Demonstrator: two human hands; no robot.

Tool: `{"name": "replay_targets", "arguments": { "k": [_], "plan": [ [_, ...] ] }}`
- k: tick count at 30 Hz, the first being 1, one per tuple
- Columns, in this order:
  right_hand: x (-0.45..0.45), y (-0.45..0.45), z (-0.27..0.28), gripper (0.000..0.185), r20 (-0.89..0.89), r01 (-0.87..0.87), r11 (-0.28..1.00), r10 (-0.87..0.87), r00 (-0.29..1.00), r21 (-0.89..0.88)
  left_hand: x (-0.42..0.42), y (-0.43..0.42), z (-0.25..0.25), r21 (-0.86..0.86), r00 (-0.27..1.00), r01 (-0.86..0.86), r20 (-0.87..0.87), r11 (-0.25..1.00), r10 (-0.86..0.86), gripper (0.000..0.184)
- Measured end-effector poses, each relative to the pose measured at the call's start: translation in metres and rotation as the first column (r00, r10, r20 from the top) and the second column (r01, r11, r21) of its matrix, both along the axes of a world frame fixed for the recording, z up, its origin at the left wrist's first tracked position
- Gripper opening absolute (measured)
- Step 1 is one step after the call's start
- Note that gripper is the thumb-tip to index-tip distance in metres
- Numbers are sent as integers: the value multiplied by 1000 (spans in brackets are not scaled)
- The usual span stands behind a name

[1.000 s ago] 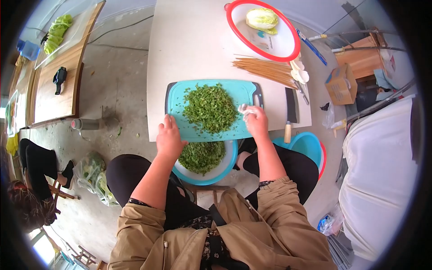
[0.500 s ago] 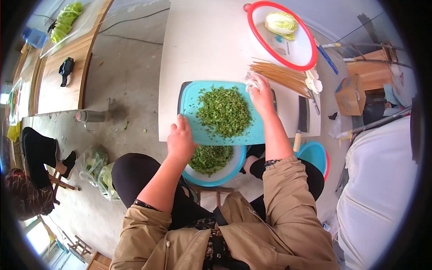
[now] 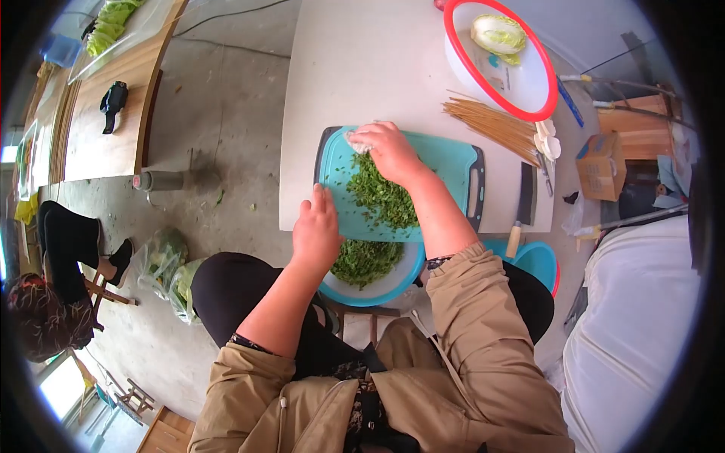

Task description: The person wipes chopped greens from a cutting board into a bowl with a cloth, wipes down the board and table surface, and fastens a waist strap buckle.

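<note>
A turquoise cutting board (image 3: 445,162) with dark end grips lies on the white table, its near edge above a blue-rimmed basin (image 3: 408,281). Chopped greens (image 3: 374,195) are heaped on the board, and more chopped greens (image 3: 362,263) fill the basin below. My left hand (image 3: 316,230) holds the board's near left corner, fingers along its edge. My right hand (image 3: 389,153) is closed on a crumpled white cloth (image 3: 358,142) at the far left part of the board, beyond the heap. My right forearm hides part of the greens.
To the right on the table (image 3: 362,60) are wooden skewers (image 3: 491,124), a cleaver (image 3: 526,200) and a red-rimmed basin (image 3: 555,90) holding a napa cabbage (image 3: 498,34). A turquoise tub (image 3: 538,262) stands below right. Bagged vegetables (image 3: 170,264) and another person's leg (image 3: 72,234) are at left.
My right hand has moved left with the cloth, from the board's far right corner to its far left part. The heap's right side has shifted in; my left hand stays at the board's left edge.
</note>
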State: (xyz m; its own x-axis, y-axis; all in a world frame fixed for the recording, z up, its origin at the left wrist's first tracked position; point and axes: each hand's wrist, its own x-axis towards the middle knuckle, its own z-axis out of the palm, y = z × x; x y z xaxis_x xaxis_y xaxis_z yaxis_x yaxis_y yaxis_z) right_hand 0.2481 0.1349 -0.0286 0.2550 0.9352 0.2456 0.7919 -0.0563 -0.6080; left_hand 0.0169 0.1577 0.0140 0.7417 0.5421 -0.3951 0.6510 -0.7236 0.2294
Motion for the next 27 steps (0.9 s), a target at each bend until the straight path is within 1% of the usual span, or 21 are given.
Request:
{"name": "replay_targets", "arguments": {
  "k": [2,3,5,6,8,9,11,12,14,15,17,18,19,20,21,22,23,24,26,27],
  "plan": [
    [-8,1,-5,36,48,-92,995,94,994,-33,0,1,2,-22,1000,-17,26,1000,18,99],
    [-13,2,0,36,45,-93,995,94,995,-34,-1,0,2,-23,1000,-17,23,1000,18,99],
    [-19,-1,10,41,-47,-169,962,162,986,-216,0,-1,0,-3,999,-13,42,1000,13,98],
    [-23,-3,14,41,-47,-168,962,162,986,-215,-1,-1,-1,-1,999,-13,42,1000,13,98],
    [-29,-7,22,38,-68,-263,906,255,965,-332,-2,-2,-1,3,996,-23,87,1000,23,91],
    [-33,-11,24,38,-68,-264,906,256,964,-331,-3,-2,0,3,996,-24,87,1000,23,91],
    [-37,-20,28,35,-147,-349,850,316,937,-395,-3,-1,2,-15,994,-28,102,999,29,77],
    [-38,-22,35,35,-149,-353,846,320,936,-400,-3,-2,2,-21,994,-33,101,999,35,77],
    [-37,-23,48,33,-241,-349,866,275,931,-359,-6,0,1,-16,990,-24,141,1000,26,67],
    [-35,-21,51,33,-231,-339,899,281,932,-277,-8,0,-1,-14,990,-27,141,1000,29,67],
    [-28,-3,48,33,-243,-321,913,262,934,-250,-11,2,-9,72,981,76,175,995,-87,58],
    [-26,6,47,32,-254,-297,928,239,937,-225,-10,1,-12,77,980,78,178,994,-91,58],
    [-29,10,35,30,-116,-196,970,180,977,-146,-11,0,-15,13,977,-1,212,1000,-2,53],
    [-35,14,23,30,-116,-195,971,179,977,-140,-12,1,-16,-52,967,-79,238,995,89,49],
    [-43,15,8,28,-12,-136,983,135,991,-121,-12,1,-17,-50,968,-78,237,996,88,49],
    [-51,18,5,26,91,-79,992,88,992,-94,-13,2,-17,-106,942,-115,303,988,142,47],
    [-59,14,3,22,201,-62,995,76,977,-72,-14,4,-17,-165,909,-150,364,975,201,45],
    [-65,11,4,22,197,-66,995,79,977,-73,-14,4,-18,-166,910,-153,360,974,204,45],
    [-73,4,7,18,97,-177,968,196,976,-180,-13,3,-19,-179,884,-180,402,967,239,48],
    [-77,-2,9,13,61,-206,969,216,975,-136,-12,4,-17,-181,883,-181,403,967,241,48]
  ]
}}
